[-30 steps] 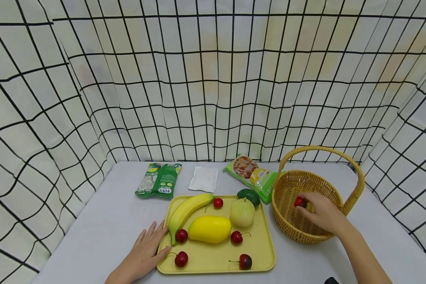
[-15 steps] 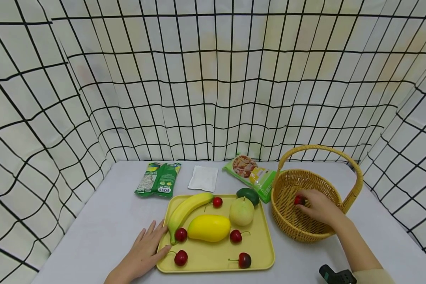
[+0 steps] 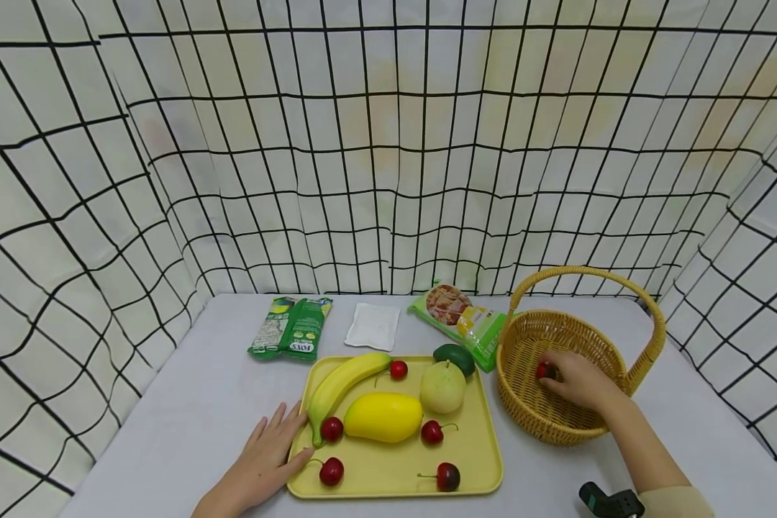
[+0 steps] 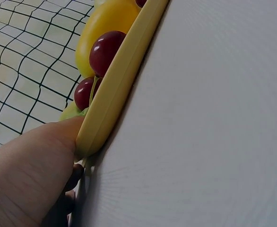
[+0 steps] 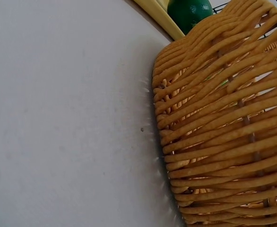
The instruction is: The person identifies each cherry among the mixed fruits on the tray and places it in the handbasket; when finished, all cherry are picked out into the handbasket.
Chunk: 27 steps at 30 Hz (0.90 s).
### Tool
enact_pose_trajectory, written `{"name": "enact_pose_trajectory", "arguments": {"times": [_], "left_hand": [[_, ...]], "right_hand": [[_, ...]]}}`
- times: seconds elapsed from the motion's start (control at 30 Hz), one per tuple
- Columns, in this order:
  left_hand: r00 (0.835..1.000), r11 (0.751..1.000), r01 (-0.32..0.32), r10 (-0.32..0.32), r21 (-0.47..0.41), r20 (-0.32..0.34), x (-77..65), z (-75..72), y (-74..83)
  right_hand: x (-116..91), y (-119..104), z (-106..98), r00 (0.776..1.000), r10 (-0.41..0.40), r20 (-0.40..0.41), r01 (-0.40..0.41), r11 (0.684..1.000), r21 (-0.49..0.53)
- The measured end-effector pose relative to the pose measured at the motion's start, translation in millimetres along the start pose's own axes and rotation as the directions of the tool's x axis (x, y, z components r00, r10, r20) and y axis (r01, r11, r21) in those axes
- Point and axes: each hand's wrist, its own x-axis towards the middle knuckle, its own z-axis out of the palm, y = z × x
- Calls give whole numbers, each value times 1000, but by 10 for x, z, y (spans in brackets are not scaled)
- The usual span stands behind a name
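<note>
In the head view my right hand [image 3: 579, 378] reaches down inside the wicker basket [image 3: 524, 414] and pinches a dark red cherry [image 3: 544, 370] between thumb and fingers. The right wrist view shows only the basket's woven outer side [image 5: 233, 123], with that hand hidden. My left hand [image 3: 259, 460] lies with spread, straight fingers at the left edge of the yellow tray [image 3: 375, 489], its thumb over the rim. On the tray are a banana [image 3: 339, 388], a yellow mango [image 3: 383, 417], a pale round pear [image 3: 442, 387], a dark green fruit [image 3: 455, 357] and several cherries [image 3: 332, 471].
Behind the tray lie a green snack packet [image 3: 291, 329], a white square packet [image 3: 372, 326] and a green food bag [image 3: 460, 320] against the basket's left side. The basket's tall handle [image 3: 585, 270] arches above the right hand. A black device [image 3: 611, 501] sits by the right sleeve.
My right hand has sunk slightly deeper into the basket with the cherry. The right sleeve and black device have come further into view. My left hand stays in place.
</note>
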Motion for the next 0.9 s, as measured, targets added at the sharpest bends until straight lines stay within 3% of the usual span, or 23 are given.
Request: {"name": "enact_pose_trajectory", "arguments": {"times": [0.9], "left_hand": [[1000,1000,16,-16,5,3,9,14,-1]], "right_hand": [[-43,7,19,998,6,-65,-8,1000,-26]]}}
